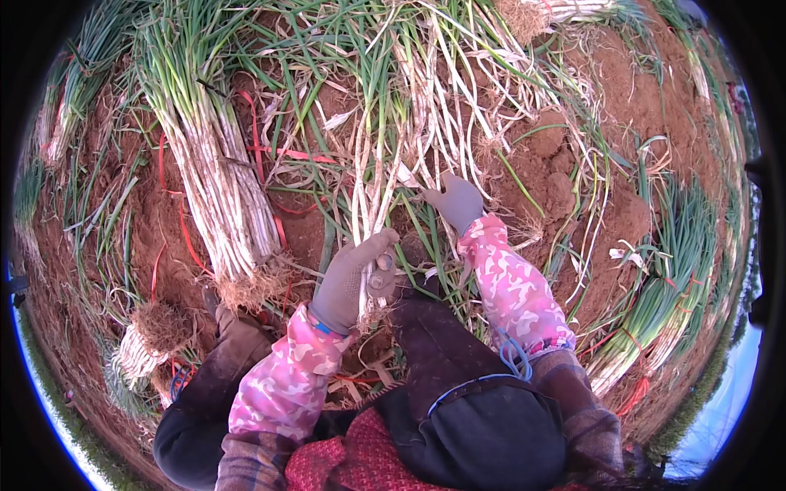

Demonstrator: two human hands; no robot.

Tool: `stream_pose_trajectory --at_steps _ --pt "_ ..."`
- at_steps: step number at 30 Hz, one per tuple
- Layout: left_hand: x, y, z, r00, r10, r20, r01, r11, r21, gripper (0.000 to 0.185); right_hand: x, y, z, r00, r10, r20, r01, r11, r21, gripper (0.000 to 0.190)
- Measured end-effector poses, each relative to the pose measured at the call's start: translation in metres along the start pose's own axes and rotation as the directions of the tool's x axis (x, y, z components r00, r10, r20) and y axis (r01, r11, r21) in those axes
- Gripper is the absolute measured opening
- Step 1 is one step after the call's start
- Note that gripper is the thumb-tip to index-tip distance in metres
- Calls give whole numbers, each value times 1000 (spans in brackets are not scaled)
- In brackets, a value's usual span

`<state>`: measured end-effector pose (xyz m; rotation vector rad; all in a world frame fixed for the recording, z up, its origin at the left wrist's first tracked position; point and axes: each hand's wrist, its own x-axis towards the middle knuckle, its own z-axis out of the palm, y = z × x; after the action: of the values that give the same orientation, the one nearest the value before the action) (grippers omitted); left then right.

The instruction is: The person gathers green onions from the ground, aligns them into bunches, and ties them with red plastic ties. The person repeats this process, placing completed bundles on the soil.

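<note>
My left hand [359,276], in a grey-brown work glove, is closed around a few green onion stalks [368,202]. Their roots hang below the fist and their green tops point away from me. My right hand [457,201], gloved in grey, is over the lower ends of a loose heap of green onions [451,116]. Its fingers curl partly out of sight, so I cannot tell whether it grips a stalk. To the left of my left hand lies a large bundle of green onions [212,178], bound with a dark tie, roots towards me.
Red plastic straps [295,153] lie on the brown soil [540,178] around the large bundle. More tied bundles rest at the right [663,288], lower left [138,356] and far left. Another bundle [571,11] lies at the top. My bent legs and dark shoe [242,337] are close below.
</note>
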<state>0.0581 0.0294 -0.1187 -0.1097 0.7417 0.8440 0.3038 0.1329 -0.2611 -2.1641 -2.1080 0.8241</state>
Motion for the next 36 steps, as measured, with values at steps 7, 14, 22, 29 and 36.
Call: stream_pose_trajectory --at_steps 7,14,22,29,36 --pt "5 25 -10 970 217 -106 -228 967 -110 16 -1 14 -84 947 -144 288 -220 365 905 42" --pt "33 8 10 897 392 -201 -263 843 470 23 -77 -59 -66 941 -138 310 -244 360 901 32" --pt "54 21 -16 935 260 -243 -84 825 559 21 -110 -83 -38 943 -173 286 -139 575 807 30" --pt "2 -1 -11 984 43 -175 19 939 342 35 -108 -100 -24 998 -41 50 -36 299 954 21" --pt "-4 3 -5 938 106 -329 -23 969 245 25 -66 -80 -14 987 -75 -144 161 562 811 30"
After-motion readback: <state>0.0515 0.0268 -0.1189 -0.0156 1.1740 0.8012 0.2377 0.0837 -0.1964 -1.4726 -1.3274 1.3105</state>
